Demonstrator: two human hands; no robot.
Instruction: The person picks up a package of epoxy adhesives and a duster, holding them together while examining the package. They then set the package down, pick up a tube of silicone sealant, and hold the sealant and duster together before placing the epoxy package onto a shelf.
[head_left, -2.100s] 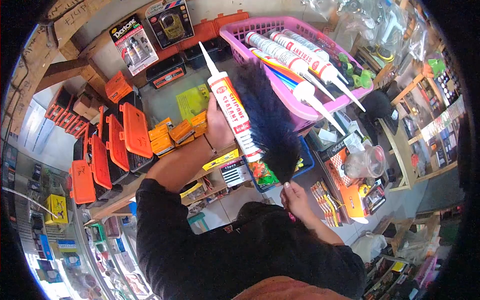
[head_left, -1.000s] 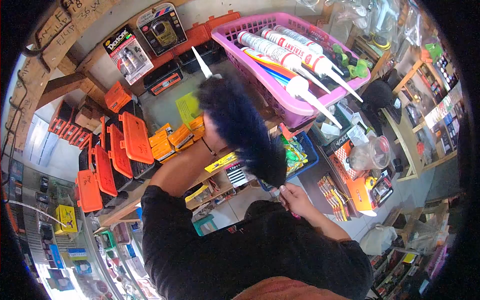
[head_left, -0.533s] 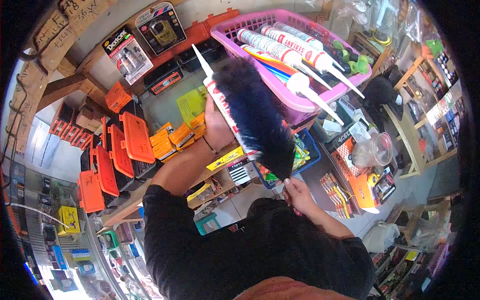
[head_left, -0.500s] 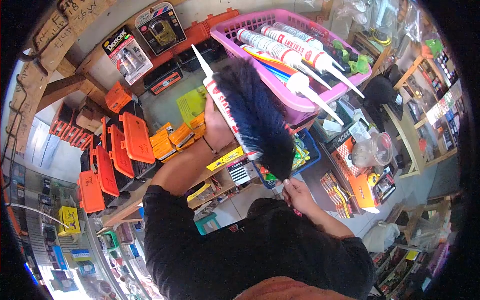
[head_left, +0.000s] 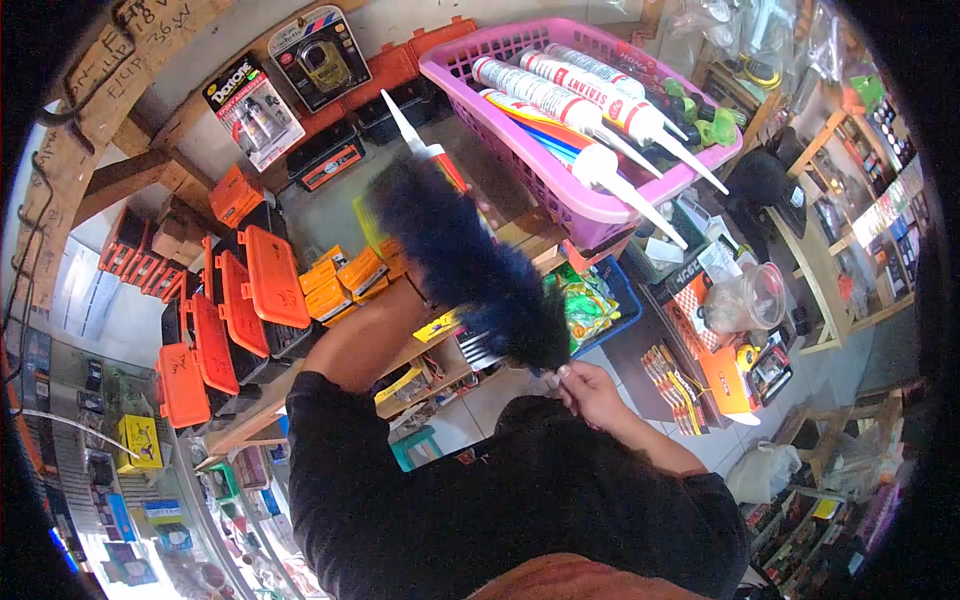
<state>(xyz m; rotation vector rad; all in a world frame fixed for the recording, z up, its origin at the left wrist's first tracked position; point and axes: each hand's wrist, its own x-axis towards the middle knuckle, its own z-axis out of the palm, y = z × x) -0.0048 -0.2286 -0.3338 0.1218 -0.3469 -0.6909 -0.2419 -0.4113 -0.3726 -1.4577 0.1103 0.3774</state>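
Note:
My right hand (head_left: 592, 393) grips the handle end of a fluffy dark blue duster (head_left: 470, 255). The duster's fibres lie across a sealant tube (head_left: 449, 168), and only the tube's white nozzle and a red and white part of its upper body show past them. Behind the duster, my left hand (head_left: 410, 292) is closed around the tube; most of that hand is hidden. To the right of the tube stands a pink plastic basket (head_left: 555, 195) with several more sealant tubes (head_left: 590, 85) lying in it, nozzles toward me.
Orange-lidded toolboxes (head_left: 275, 275) and small orange boxes (head_left: 335, 285) line the left of the counter. Blister packs, including a padlock (head_left: 322, 62), hang at the back. A blue tray (head_left: 628, 300) of packets sits below the basket. A clear plastic jar (head_left: 750, 298) stands at right.
The duster has swept left across the tube and now covers its label and most of my left hand. My right hand has shifted slightly left. The tube has turned somewhat in my left hand.

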